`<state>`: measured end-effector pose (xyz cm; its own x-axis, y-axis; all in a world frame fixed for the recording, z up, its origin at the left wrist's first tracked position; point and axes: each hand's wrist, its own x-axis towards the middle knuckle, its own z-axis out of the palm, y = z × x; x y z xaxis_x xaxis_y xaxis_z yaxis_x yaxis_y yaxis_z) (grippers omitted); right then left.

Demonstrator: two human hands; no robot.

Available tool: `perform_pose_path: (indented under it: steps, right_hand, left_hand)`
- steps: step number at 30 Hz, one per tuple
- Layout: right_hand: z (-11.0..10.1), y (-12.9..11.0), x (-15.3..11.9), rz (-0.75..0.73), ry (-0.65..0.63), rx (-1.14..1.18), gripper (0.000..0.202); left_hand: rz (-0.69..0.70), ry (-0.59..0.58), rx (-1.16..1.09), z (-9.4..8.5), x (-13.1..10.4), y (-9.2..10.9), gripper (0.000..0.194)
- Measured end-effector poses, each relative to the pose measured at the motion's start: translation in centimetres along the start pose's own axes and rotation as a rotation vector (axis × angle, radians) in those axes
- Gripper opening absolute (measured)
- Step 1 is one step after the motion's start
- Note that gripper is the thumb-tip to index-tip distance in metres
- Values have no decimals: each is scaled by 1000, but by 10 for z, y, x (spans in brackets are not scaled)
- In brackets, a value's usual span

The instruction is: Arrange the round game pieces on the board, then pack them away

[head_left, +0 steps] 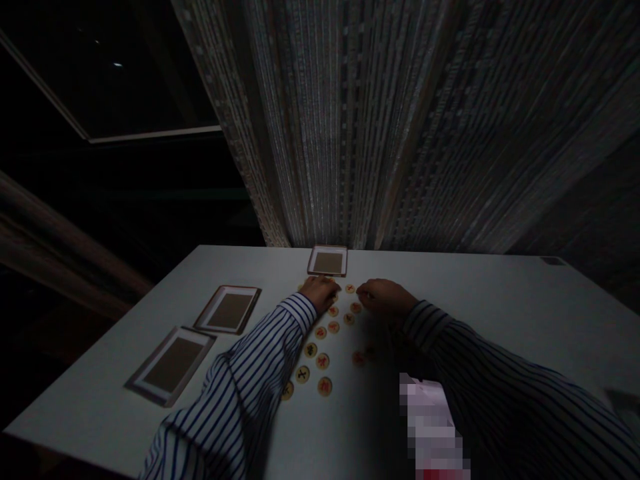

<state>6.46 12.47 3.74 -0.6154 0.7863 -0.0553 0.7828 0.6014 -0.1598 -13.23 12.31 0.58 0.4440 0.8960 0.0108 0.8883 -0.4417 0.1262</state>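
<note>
Round wooden Chinese chess pieces with red or black characters lie loosely on the white table (450,283). My left hand (319,293) is low over the far pieces, its fingers curled down and partly hidden; what they hold I cannot make out. To its right, my right hand (387,297) is closed, with its fingertips beside a red-marked piece (350,289). Anything inside that hand is hidden. Nearer me lie a black-marked piece (302,374), a red-marked piece (325,386) and several others. Shadow dims a few pieces under my right forearm.
Beyond my hands lies a framed flat panel (327,261). Two similar panels, an upper one (229,310) and a lower one (173,363), lie on the left. A string curtain (340,133) hangs behind the table. A pixelated patch (434,427) covers something near my right arm.
</note>
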Motion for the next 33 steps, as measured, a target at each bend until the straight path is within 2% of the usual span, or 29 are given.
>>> perform_pose_path:
  steps: [8,17,27,33]
  right_hand:
    - [-2,4,-7,21,35,36,34]
    - [-17,5,-22,21,141,139,33]
    - [-22,9,-45,54,345,535,24]
    - [-17,14,-56,81,331,836,22]
  left_hand:
    - [52,195,-40,-7,-5,2,27]
    - [42,384,-203,-21,-14,19,35]
    - [53,423,-269,-34,-20,57,37]
    - [111,429,-264,-39,-18,84,37]
